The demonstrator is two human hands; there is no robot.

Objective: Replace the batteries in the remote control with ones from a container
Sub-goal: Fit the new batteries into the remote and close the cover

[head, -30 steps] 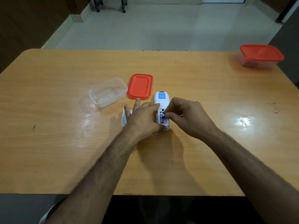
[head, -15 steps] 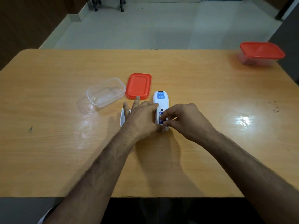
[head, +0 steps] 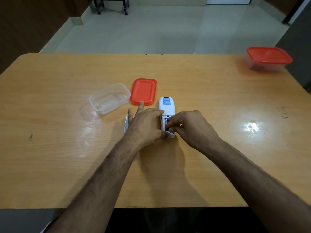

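Note:
A white remote control [head: 166,106] lies face down in the middle of the wooden table [head: 218,148], its battery bay uncovered. My left hand [head: 144,125] clamps its left side between thumb and forefinger, the other fingers spread. My right hand [head: 188,126] pinches a blue battery [head: 166,122] that sits in the bay. The white battery cover [head: 126,125] lies just left of my left hand, partly hidden by it. A clear container [head: 109,98] stands uncovered to the left, and I see nothing in it. Its red lid [head: 143,91] lies beside it.
A second container with a red lid on [head: 267,58] stands at the far right corner of the table. Dark specks mark the table on the right [head: 284,113]. Beyond the far edge is a tiled floor with a wheeled stand [head: 111,5].
My right hand has shifted slightly toward me along the battery bay, its fingertips pressing lower on the battery. My left hand keeps its hold on the remote.

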